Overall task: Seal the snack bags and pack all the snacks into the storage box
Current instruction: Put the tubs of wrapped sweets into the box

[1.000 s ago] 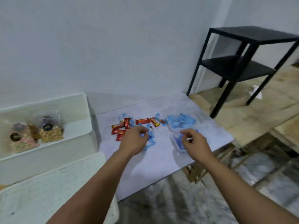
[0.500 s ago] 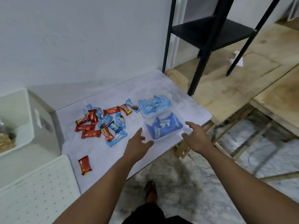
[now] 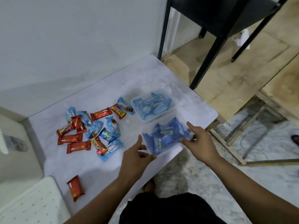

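Loose snack bars scattered mid-desk, one stray bar off at 7 o'clock near the front edge. At 3 o'clock of the pile, two tubs of snacks: far tub behind, near tub in front, at the desk's front corner. Left hand at the near tub's 8 o'clock, right hand at its 3 o'clock. Storage box at the desk's 9 o'clock; lid in front of it.

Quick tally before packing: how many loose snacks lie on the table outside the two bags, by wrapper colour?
Red snacks: 8
Light blue snacks: 6
Dark blue snack: 1
Total: 15
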